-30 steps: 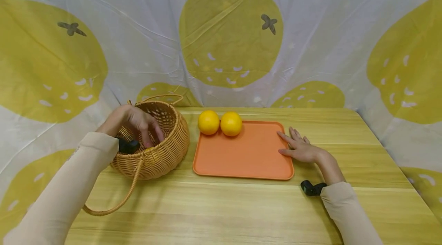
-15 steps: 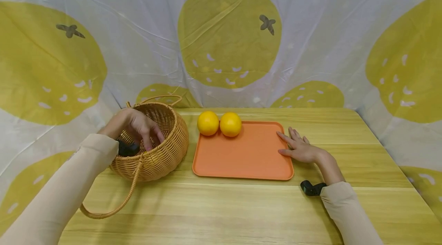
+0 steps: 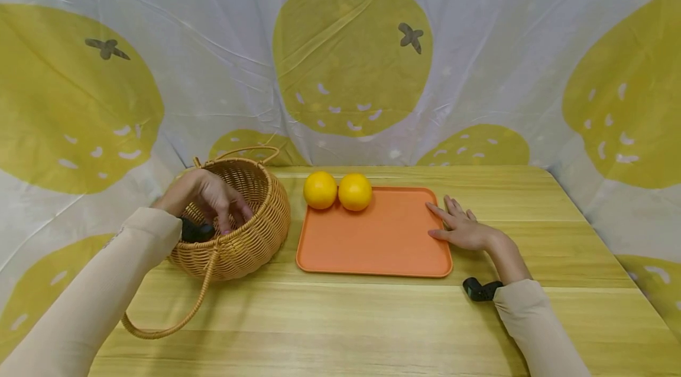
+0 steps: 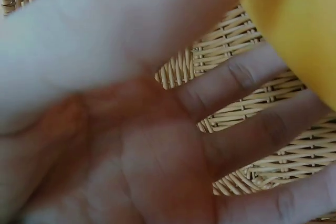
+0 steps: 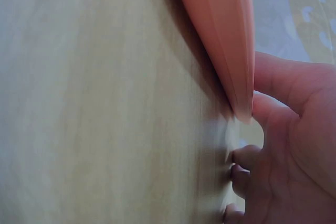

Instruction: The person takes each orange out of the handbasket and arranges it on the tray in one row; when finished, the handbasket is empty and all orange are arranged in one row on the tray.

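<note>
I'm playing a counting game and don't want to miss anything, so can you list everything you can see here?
table: 1, yellowish wood, under everything
patterned cloth: 1, pale with yellow fruit prints, behind the table
tray: 1, orange, middle of the table
basket: 1, tan wicker, left of the tray
round fruits: 2, yellow-orange, side by side at the tray's far left corner
basket fruit: at least 1, yellow, inside the basket
wrist cameras: 2, black, one on each wrist
sleeves: 2, cream, left and right
left grip: 1, bare, inside the basket
right grip: 1, bare, at the tray's right edge
</note>
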Demonstrator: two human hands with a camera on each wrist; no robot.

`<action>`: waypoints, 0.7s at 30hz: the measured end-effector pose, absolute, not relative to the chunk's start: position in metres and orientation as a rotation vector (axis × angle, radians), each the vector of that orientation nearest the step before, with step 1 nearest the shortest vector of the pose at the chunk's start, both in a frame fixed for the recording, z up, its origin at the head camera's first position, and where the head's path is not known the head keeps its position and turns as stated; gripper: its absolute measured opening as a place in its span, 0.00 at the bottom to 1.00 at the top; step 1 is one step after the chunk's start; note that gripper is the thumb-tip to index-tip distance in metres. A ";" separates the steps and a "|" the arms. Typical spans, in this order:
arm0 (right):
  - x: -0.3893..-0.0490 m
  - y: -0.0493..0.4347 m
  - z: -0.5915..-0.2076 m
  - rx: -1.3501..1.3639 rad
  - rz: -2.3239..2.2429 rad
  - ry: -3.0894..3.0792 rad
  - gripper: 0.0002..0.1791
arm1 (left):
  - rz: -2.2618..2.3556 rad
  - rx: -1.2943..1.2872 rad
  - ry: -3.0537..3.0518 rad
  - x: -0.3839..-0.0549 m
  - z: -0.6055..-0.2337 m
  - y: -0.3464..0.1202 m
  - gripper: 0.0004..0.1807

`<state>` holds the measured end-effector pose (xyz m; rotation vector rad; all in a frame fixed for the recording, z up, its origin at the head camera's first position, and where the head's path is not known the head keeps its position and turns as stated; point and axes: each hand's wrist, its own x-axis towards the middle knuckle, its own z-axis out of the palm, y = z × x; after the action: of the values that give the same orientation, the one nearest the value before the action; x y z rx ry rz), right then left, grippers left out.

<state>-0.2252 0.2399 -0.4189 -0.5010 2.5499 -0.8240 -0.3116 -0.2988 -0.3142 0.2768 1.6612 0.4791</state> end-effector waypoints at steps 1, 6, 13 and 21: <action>-0.225 0.240 -0.419 -0.500 -0.823 2.550 0.44 | 0.475 0.281 1.659 -0.311 -0.314 -0.299 0.33; -0.225 0.240 -0.418 -0.501 -0.825 2.549 0.44 | 0.457 0.251 1.708 -0.309 -0.310 -0.297 0.30; -0.225 0.240 -0.419 -0.504 -0.824 2.549 0.45 | 0.463 0.265 1.650 -0.309 -0.313 -0.294 0.26; -0.225 0.239 -0.418 -0.502 -0.820 2.555 0.44 | 0.408 0.269 1.760 -0.310 -0.309 -0.296 0.35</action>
<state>-0.2247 0.2391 -0.4182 -0.5019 2.5549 -0.8200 -0.3096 -0.2959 -0.3094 0.2694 1.7604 0.4076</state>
